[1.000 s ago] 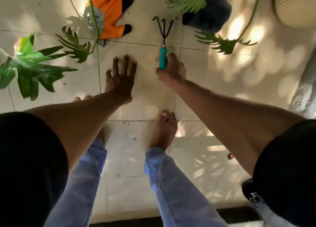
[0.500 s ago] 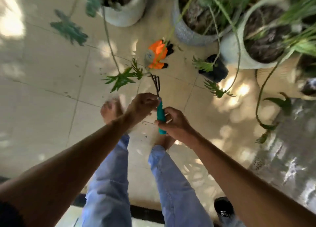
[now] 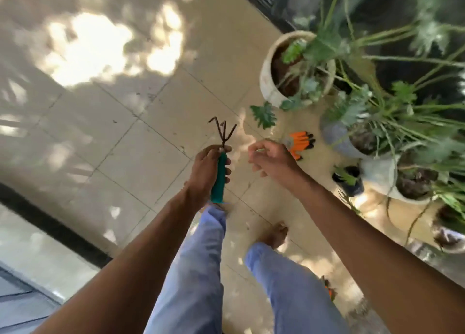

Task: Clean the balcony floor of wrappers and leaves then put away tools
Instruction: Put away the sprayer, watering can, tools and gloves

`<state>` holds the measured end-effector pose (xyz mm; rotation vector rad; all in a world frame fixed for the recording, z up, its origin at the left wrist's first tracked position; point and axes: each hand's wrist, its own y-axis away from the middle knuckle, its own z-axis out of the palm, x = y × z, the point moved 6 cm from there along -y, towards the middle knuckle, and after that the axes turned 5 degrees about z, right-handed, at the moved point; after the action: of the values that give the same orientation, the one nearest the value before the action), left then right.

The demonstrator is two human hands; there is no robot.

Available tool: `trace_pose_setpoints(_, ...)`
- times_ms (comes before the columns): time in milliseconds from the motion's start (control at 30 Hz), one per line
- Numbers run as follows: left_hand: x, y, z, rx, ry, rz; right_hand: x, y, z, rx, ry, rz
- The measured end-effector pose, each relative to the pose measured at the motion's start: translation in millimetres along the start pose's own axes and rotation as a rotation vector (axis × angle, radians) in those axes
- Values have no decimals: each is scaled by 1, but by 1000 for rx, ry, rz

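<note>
two hands in view, both mine, raised above the balcony floor (image 3: pixel 141 142). left hand (image 3: pixel 207 169) wraps the green handle of the hand rake (image 3: pixel 219 175), fingers curled round it, thumb side near the top of the handle. rake held roughly upright, its three dark bent prongs pointing away from me, handle end down toward my left knee. right hand (image 3: pixel 270 157) just beside the rake on its right, not touching it; fingers loosely curled, nothing visible in them, though the frame is blurred.

orange glove (image 3: pixel 299 143) lies on the floor beyond the right hand, partly hidden behind it, dark fingertips pointing away from the rake. past the glove, further from the rake, a grey pot (image 3: pixel 337 138) with long green leaves. a cream pot (image 3: pixel 268 79) stands beyond the rake and to its right, soil showing inside. one loose-looking green leaf (image 3: pixel 263 115) sits between the rake prongs and the cream pot; cannot tell whether it lies on the floor or hangs from a stem. small black pot (image 3: pixel 348 182) to the right of the right forearm.

floor tiles pale, dappled with sun patches, small dark specks of debris near the rake. my legs in light blue trousers (image 3: pixel 196 270) below the rake, one bare foot (image 3: pixel 274 235) on the tiles.
</note>
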<state>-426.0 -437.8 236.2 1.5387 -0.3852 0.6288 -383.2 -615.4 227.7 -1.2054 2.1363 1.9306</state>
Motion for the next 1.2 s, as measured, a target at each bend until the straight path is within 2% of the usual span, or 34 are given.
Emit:
trace_pose_setpoints(233, 48, -36, -130, 154, 129, 51, -141, -56, 112, -66, 116, -132)
trace_pose_setpoints(633, 101, -84, -363, 424, 148, -21, -311, -151, 264, -130, 522, -150)
trace_pose_setpoints(833, 134, -114, -479, 592, 383, -35, -433, -187, 364, -301, 682, -243)
trace_pose_setpoints(1033, 145, -151, -604, 685, 600, -53, -527, -224, 498, -332, 858, -340)
trace_pose_setpoints(1200, 155, -169, -703, 718, 779, -83, -576, -226, 610, -398, 784, -265)
